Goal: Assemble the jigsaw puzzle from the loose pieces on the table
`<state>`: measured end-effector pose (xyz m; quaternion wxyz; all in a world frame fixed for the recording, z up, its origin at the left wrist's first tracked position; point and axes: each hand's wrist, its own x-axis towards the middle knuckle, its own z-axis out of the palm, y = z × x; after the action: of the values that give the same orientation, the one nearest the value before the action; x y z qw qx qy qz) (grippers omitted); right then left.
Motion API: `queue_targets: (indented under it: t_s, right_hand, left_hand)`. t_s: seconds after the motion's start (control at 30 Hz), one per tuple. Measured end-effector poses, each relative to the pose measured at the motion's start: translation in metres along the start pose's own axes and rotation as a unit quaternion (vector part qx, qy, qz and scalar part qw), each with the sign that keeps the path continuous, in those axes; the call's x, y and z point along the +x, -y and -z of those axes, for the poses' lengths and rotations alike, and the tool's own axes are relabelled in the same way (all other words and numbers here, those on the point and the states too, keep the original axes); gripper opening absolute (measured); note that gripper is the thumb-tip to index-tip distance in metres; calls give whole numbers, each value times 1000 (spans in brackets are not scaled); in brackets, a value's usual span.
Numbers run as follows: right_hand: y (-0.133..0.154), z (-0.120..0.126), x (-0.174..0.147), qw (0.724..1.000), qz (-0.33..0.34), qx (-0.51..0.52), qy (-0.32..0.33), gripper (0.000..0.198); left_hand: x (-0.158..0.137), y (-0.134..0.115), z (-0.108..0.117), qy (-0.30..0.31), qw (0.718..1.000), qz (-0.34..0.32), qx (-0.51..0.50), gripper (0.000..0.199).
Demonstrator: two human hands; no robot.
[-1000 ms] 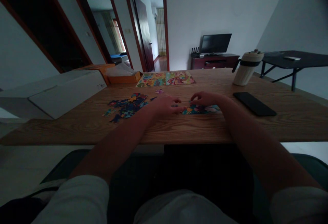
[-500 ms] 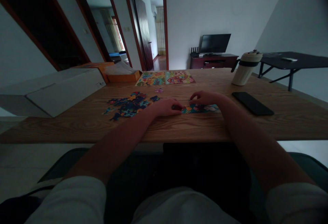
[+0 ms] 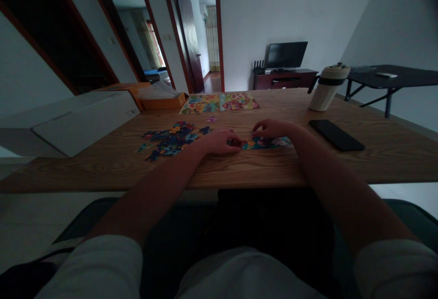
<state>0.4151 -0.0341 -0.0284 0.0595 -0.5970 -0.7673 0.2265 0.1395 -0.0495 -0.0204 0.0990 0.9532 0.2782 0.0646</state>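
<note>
A strip of joined jigsaw puzzle pieces (image 3: 251, 144), teal with bright pictures, lies flat near the table's front edge. My left hand (image 3: 222, 141) rests at its left end, thumb and fingers curled round to the edge pieces. Over the strip's upper edge, my right hand (image 3: 272, 128) has bent fingers pressed together with the tips down; whatever they pinch is too small to make out. Part of the strip is hidden beneath the right hand and wrist. A pile of loose puzzle pieces (image 3: 173, 142), mostly dark blue, spreads left of my left hand.
One pink puzzle piece (image 3: 211, 119) lies apart, below colourful picture sheets (image 3: 219, 103). To the right are a black phone (image 3: 336, 135) and a cream tumbler (image 3: 326, 89). A white box (image 3: 85, 119) and an orange box (image 3: 164, 102) stand at the left.
The view has shifted very slightly. My right hand has edged a little left along the strip's upper edge; my left hand stays at the strip's left end.
</note>
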Motion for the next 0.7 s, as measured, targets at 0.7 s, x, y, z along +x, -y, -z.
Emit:
queue_targets:
  t_s: [0.7]
  right_hand:
    - [-8,-4,8,1000,-5,13,-3,55]
  left_hand:
    - [33,7,-20,-46,998,26,-27,37]
